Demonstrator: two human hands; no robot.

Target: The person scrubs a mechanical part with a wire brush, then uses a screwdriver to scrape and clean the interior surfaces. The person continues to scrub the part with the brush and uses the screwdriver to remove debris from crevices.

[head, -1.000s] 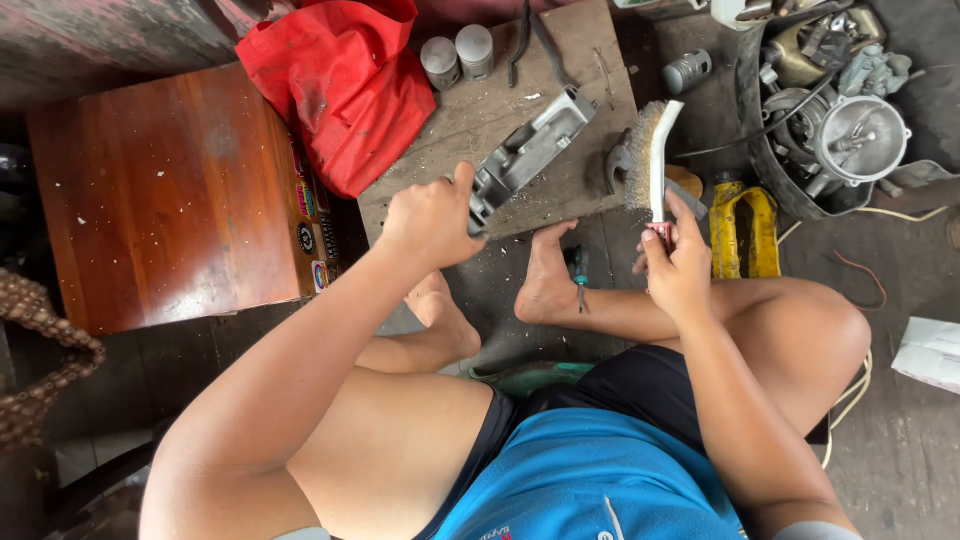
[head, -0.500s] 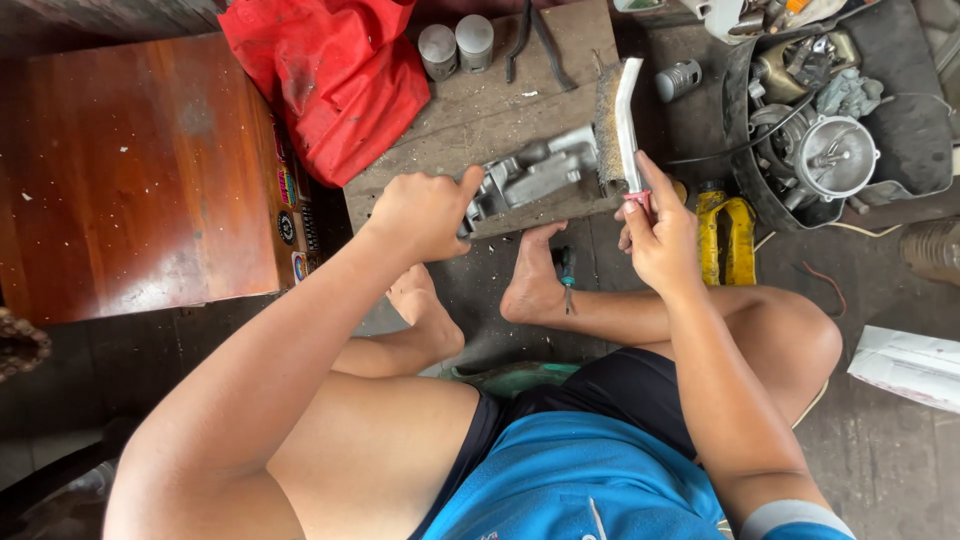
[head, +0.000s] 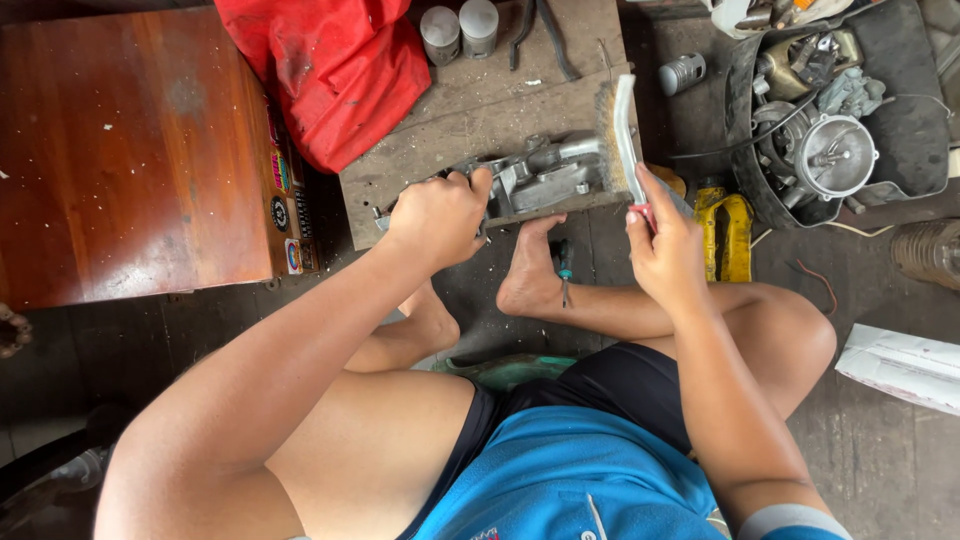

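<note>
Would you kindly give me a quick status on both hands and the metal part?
Left hand grips grey metal casting on wooden board. Right hand holds wire brush, bristles against casting's end. Red bag beside, apart.

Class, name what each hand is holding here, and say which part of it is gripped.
The left hand grips the grey metal casting at its near end. The right hand holds the wire brush by its handle's end.

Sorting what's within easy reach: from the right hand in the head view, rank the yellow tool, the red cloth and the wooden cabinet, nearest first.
From the right hand:
1. Yellow tool, just beside it, outer side.
2. Red cloth, up across the board.
3. Wooden cabinet, far left.
</note>
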